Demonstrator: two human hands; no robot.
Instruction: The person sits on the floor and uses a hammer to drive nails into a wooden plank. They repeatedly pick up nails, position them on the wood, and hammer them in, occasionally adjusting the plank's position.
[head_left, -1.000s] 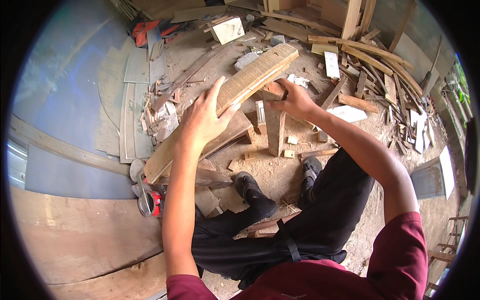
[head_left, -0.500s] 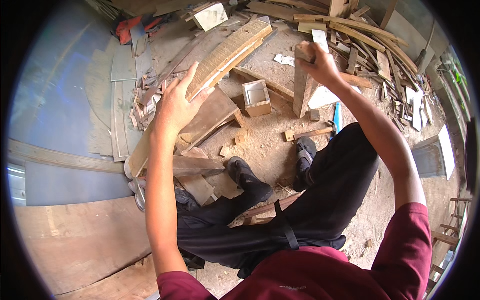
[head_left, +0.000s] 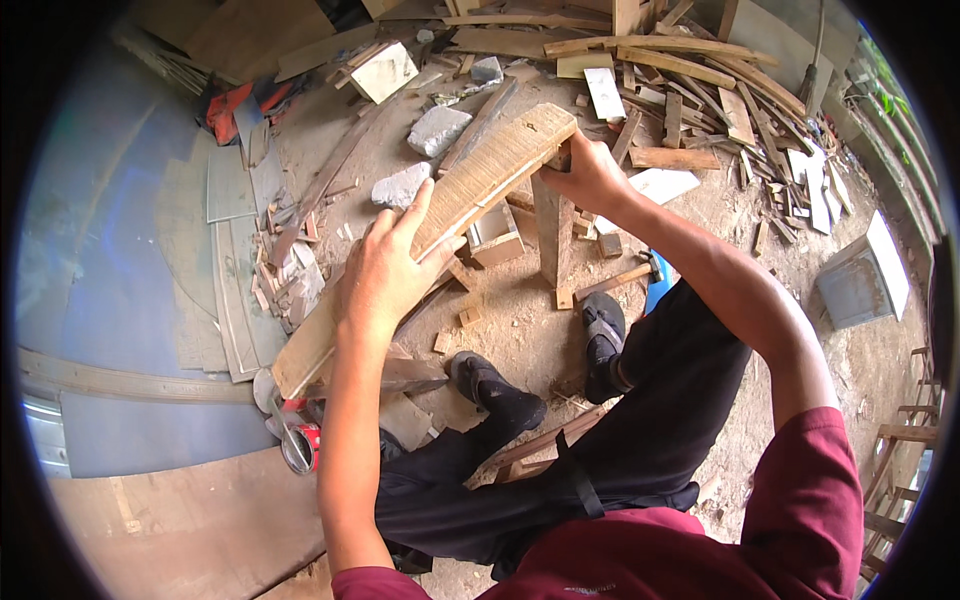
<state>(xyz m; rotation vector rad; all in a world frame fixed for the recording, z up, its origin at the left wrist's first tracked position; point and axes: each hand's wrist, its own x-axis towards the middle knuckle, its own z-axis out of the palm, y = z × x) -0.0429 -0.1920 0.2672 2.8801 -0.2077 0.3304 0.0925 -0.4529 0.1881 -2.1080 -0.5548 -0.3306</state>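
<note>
My left hand (head_left: 392, 262) grips a long, rough-sawn wooden board (head_left: 500, 160) near its middle, thumb on the near edge and index finger stretched along it. The board slants from lower left to upper right. Under its far right end stands an upright wooden post (head_left: 553, 235). My right hand (head_left: 588, 178) is closed around the post's top, close against the board's end; its fingertips are partly hidden. Behind the post is a small open wooden box (head_left: 497, 245). A hammer (head_left: 625, 277) lies on the floor to the right of the post.
Scrap wood (head_left: 690, 100) is heaped at the far right. Stone chunks (head_left: 438, 131) lie beyond the board. A grey bin (head_left: 860, 285) stands at right, and a red can (head_left: 305, 447) at lower left. My sandalled feet (head_left: 603, 335) are just below the hammer.
The board has shifted nearer, uncovering stone chunks beyond it. My right hand and the post have moved left, bringing the post's top under the board's far end.
</note>
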